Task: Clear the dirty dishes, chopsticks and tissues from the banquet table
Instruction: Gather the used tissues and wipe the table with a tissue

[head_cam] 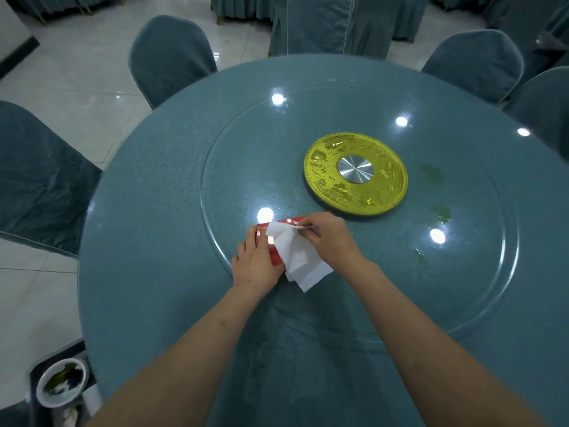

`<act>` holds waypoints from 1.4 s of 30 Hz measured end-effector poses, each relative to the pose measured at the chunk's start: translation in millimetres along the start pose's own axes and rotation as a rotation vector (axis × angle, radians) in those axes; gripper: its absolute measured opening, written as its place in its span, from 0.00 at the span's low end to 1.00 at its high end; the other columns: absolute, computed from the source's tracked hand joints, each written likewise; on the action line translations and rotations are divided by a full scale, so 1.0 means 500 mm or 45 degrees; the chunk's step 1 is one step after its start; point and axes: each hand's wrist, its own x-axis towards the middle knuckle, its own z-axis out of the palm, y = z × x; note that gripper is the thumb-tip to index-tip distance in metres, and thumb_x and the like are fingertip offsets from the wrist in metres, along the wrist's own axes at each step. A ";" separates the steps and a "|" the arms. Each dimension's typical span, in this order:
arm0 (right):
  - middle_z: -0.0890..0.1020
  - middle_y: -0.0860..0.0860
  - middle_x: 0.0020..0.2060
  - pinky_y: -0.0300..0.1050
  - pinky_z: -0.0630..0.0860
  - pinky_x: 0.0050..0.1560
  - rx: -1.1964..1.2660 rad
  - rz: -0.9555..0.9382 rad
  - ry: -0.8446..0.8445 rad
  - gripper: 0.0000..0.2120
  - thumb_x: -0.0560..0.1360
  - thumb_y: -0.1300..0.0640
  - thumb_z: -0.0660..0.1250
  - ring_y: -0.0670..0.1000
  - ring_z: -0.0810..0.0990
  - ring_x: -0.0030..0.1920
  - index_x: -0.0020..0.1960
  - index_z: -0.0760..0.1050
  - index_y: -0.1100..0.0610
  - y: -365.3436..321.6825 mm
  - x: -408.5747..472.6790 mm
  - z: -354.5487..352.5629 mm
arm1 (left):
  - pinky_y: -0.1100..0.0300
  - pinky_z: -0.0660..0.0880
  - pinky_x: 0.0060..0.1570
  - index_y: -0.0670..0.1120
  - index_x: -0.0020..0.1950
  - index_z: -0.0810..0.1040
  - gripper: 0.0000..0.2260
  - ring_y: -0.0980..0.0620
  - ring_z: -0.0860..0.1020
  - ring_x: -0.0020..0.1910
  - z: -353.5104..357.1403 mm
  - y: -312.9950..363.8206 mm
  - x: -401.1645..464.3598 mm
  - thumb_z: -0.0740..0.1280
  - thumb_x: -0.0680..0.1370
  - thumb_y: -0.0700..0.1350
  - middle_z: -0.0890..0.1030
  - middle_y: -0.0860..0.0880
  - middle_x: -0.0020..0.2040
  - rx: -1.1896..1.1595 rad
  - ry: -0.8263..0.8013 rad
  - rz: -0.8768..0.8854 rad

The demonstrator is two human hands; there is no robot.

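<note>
A red tissue pack [271,231] lies on the glass turntable [462,272] of the round teal banquet table [147,272]. My left hand [255,266] rests on the pack's near end, its fingers over it. My right hand [326,238] pinches the top of a white tissue [298,260] that hangs over the pack, spreading down toward me. Greenish smears [441,214] mark the glass at the right.
A gold disc with a silver hub [355,174] sits at the turntable's centre. Teal-covered chairs [169,57] ring the table. At the lower left, a white bowl with dark scraps [61,382] sits on a dark cart beside the table.
</note>
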 end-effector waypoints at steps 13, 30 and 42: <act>0.83 0.47 0.44 0.37 0.73 0.48 0.238 0.067 0.517 0.02 0.79 0.59 0.70 0.45 0.78 0.45 0.51 0.80 0.56 -0.035 0.004 -0.165 | 0.41 0.65 0.70 0.54 0.81 0.54 0.42 0.43 0.61 0.76 -0.018 0.002 0.005 0.66 0.75 0.70 0.52 0.51 0.82 0.141 -0.058 -0.035; 0.85 0.58 0.58 0.50 0.76 0.49 -0.140 0.252 0.631 0.18 0.83 0.54 0.61 0.62 0.83 0.52 0.69 0.77 0.59 0.110 -0.185 -0.133 | 0.40 0.63 0.75 0.47 0.78 0.63 0.29 0.40 0.58 0.80 0.008 0.030 -0.030 0.68 0.81 0.51 0.58 0.45 0.82 0.108 0.253 0.031; 0.76 0.57 0.71 0.60 0.74 0.69 -0.268 0.243 0.004 0.21 0.80 0.45 0.67 0.59 0.74 0.71 0.66 0.80 0.58 0.160 -0.270 0.060 | 0.50 0.68 0.73 0.44 0.77 0.69 0.21 0.45 0.65 0.74 0.088 0.040 -0.095 0.64 0.83 0.44 0.68 0.46 0.75 -0.051 0.142 0.156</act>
